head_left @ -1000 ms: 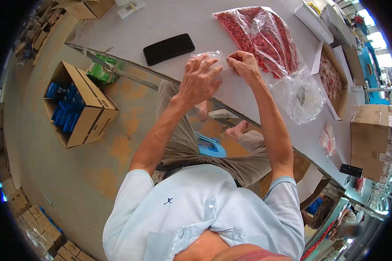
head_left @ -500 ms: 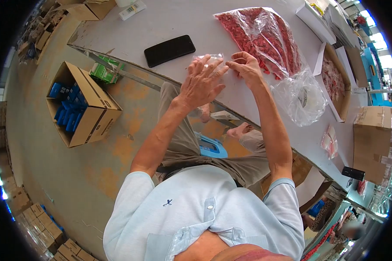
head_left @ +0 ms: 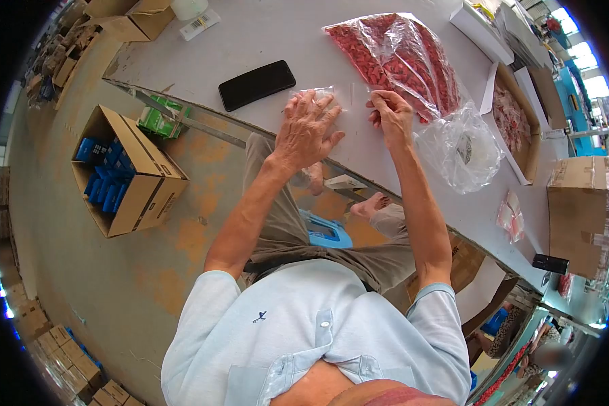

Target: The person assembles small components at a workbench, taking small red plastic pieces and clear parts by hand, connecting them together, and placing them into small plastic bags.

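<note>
Right hand point(head_left: 394, 118) has drawn away from the small clear bag point(head_left: 328, 91), thumb and forefinger together; whether on anything cannot be told. Left hand point(head_left: 306, 133), fingers slightly spread, lies over that bag on the table point(head_left: 362, 145), near the phone point(head_left: 257, 85). Loose pressure could let it slip; a bump could scatter red pieces point(head_left: 365, 51) from the larger bag point(head_left: 400, 34) beyond.

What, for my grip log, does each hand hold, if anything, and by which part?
Left hand lies over a small clear bag, no grip visible; whether the right hand pinches anything cannot be told.
</note>
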Tool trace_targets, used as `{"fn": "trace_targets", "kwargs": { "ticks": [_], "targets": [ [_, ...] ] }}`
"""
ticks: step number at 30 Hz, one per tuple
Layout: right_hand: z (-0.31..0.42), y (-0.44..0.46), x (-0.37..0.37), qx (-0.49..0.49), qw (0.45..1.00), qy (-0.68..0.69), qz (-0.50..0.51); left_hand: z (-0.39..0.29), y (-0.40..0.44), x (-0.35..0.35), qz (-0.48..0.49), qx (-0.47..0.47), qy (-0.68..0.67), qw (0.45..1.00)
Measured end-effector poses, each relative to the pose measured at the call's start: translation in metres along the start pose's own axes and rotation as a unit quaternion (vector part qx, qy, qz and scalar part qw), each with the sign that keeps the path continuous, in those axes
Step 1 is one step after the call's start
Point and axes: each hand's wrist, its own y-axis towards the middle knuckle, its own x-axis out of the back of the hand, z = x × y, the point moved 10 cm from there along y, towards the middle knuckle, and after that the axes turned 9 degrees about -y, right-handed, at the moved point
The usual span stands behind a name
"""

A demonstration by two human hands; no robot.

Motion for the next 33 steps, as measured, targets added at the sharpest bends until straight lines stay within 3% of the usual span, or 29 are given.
{"fn": "trace_targets", "kwargs": {
  "ticks": [3,6,8,9,10,11,12,14,17,30,32,33],
  "targets": [
    [0.009,-0.013,0.01,0.014,1.0,0.018,-0.017,-0.005,0.0,0.008,-0.01,0.002,0.0,1.0],
    [0.021,-0.034,0.018,0.02,0.999,0.043,-0.026,-0.017,0.001,0.032,-0.099,-0.004,-0.009,0.995],
    [0.029,-0.049,0.022,0.021,0.998,0.053,-0.028,-0.008,-0.002,0.042,-0.164,0.071,-0.14,0.974],
    [0.029,-0.056,0.025,0.021,0.998,0.054,-0.033,-0.017,0.002,0.041,-0.161,0.068,-0.143,0.974],
    [0.031,-0.062,0.028,0.025,0.998,0.056,-0.033,-0.008,0.006,0.028,-0.137,0.164,-0.298,0.93],
    [0.033,-0.067,0.029,0.03,0.997,0.058,-0.033,-0.003,0.006,0.006,-0.107,0.254,-0.442,0.854],
    [0.035,-0.073,0.032,0.03,0.997,0.06,-0.036,-0.01,0.009,0.0,-0.105,0.252,-0.442,0.854],
    [0.039,-0.085,0.04,0.037,0.997,0.044,-0.045,-0.022,0.014,-0.021,-0.095,0.252,-0.563,0.781],
    [0.038,-0.096,0.051,0.056,0.997,0.035,-0.043,-0.037,0.014,-0.043,-0.047,0.286,-0.609,0.739],
    [0.019,-0.118,0.079,0.032,0.995,0.06,-0.07,-0.068,0.014,-0.073,-0.008,0.313,-0.683,0.66],
    [0.057,-0.136,0.102,0.167,0.939,-0.184,-0.239,-0.065,0.015,-0.072,-0.015,0.313,-0.672,0.671],
    [0.056,-0.138,0.102,0.166,0.939,-0.183,-0.238,-0.065,0.016,-0.072,-0.015,0.315,-0.671,0.671]
  ]
}}
